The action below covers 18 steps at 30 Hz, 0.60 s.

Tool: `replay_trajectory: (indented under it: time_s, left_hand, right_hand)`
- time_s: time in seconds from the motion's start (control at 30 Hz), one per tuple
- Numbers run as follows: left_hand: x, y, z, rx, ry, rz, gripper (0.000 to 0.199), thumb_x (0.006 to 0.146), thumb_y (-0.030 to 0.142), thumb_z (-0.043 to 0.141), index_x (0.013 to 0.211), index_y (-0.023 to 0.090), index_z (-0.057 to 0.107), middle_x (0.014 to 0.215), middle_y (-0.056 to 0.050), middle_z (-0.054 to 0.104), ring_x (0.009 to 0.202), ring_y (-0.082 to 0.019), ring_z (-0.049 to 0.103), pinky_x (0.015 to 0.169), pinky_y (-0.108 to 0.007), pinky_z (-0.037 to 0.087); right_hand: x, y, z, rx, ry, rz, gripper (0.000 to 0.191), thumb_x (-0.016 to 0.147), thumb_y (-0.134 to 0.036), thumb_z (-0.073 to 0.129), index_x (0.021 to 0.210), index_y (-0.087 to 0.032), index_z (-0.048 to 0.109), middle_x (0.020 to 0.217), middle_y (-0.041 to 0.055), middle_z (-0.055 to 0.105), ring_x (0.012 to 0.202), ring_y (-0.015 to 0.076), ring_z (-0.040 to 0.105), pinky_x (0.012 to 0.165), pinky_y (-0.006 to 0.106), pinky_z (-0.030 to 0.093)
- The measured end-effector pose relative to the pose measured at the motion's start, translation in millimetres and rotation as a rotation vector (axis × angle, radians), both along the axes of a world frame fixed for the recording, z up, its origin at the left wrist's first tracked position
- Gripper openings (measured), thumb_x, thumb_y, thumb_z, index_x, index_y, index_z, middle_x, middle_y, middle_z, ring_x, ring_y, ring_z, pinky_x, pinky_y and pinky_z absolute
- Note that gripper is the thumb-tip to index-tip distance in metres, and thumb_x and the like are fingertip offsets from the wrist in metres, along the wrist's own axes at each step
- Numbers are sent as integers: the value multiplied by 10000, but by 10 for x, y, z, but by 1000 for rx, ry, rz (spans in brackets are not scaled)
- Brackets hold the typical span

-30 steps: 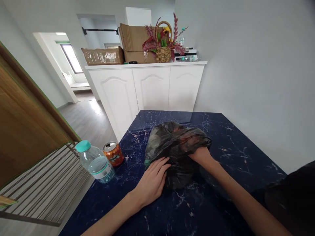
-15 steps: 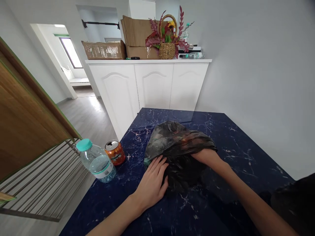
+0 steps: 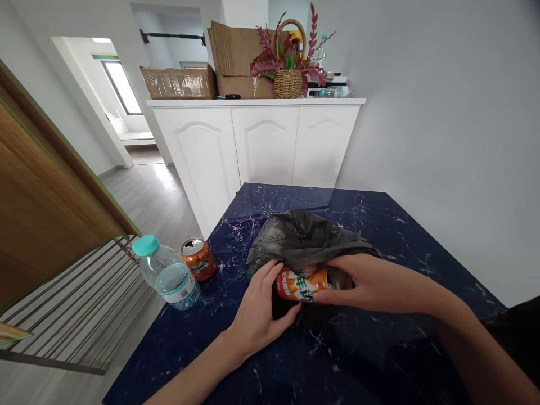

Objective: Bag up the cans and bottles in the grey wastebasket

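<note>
A black plastic bag (image 3: pixel 304 230) lies on the dark blue marbled table with its mouth towards me. At its mouth an orange soda can (image 3: pixel 302 284) lies on its side, its upper part under the bag's edge. My right hand (image 3: pixel 352 284) grips the can at its right end, thumb below and fingers partly hidden by the bag. My left hand (image 3: pixel 264 301) holds the bag's mouth beside the can's left end, thumb apart below. Through the thin plastic a greenish bottle shape shows faintly at the bag's left.
To the left stand a clear plastic bottle (image 3: pixel 171 275) with a teal cap and another orange can (image 3: pixel 198 260), opened. A metal rack (image 3: pixel 80 315) is beyond the table's left edge. Behind, a white cabinet (image 3: pixel 265 140) bears cardboard boxes (image 3: pixel 179 83) and a flower basket (image 3: pixel 288 83).
My right hand, earlier deep inside the bag, has drawn back to its mouth with the orange soda can. My left thumb has moved further from its fingers.
</note>
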<state>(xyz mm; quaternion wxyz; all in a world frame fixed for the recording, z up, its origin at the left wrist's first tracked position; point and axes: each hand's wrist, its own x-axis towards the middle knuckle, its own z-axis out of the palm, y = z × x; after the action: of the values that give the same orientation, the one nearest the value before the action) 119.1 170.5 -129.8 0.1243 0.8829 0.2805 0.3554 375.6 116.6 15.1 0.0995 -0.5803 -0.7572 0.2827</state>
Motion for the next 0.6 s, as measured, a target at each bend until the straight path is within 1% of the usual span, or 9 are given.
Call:
replay_trajectory:
  time_s: [0.07,0.1,0.2,0.3,0.37,0.4,0.47,0.53,0.6]
  left_hand:
    - [-14,-40,59,16,-1,-45,939,891,403,817,1642,243,277,1554,-183,555,1443,-369,553,1196,-555,497]
    - [-27,-68,89,16,13,-64,938,888,390,824,1640,247,283,1524,-172,584,1406,-358,581,1181,-543,508]
    - [-103,-188,171,-23,26,-44,820,926,282,771,1617,275,329,1450,-139,641,1311,-319,633,1123,-505,543]
    - [-293,-358,238,-105,-79,119,642,940,250,739,1516,295,460,1397,-125,645,1280,-312,637,1074,-489,569]
    - [-505,-483,259,-151,-163,250,571,941,293,752,1460,299,513,1385,-119,640,1275,-313,642,1069,-487,573]
    - [-633,-544,260,-174,-199,312,562,937,329,765,1444,298,525,1371,-113,648,1256,-311,657,1063,-484,578]
    - [-911,-654,239,-263,-259,440,578,903,421,800,1403,286,543,1292,-93,693,1167,-307,709,1016,-465,610]
    - [-1178,-736,203,-363,-308,587,616,836,514,840,1329,265,567,1187,-72,732,1079,-313,743,955,-451,639]
    - [-1394,-783,177,-415,-362,713,687,748,590,875,1264,249,575,1134,-62,747,1060,-332,749,936,-459,647]
  right_hand:
    - [-85,-4,-2,-15,22,34,492,926,-644,692,1116,-197,775,844,46,745,675,191,624,570,288,408]
    - [-124,-7,-6,-16,41,62,515,926,-652,695,1153,-196,776,855,46,748,681,189,627,578,287,414]
    - [-195,-11,-19,-17,139,177,646,943,-684,675,1428,-258,692,1011,56,779,793,205,683,681,294,486]
    - [-167,8,-66,-88,182,200,861,931,-720,672,1660,-325,440,1287,90,746,1047,260,722,836,328,554]
    - [-117,38,-132,-97,131,137,948,937,-742,640,1719,-332,296,1453,118,669,1228,314,680,940,384,564]
    - [-94,57,-175,-81,89,105,936,953,-744,608,1723,-318,288,1518,132,624,1306,342,641,993,421,555]
    - [-65,99,-269,-64,13,78,819,993,-710,543,1667,-260,426,1562,152,588,1384,384,586,1063,480,531]
    - [-63,139,-363,-91,-38,109,668,1023,-634,502,1533,-213,601,1505,160,635,1351,398,611,1064,507,535]
    - [-79,169,-447,-109,-81,134,572,1029,-545,489,1450,-200,662,1443,167,676,1302,402,645,1043,520,545]
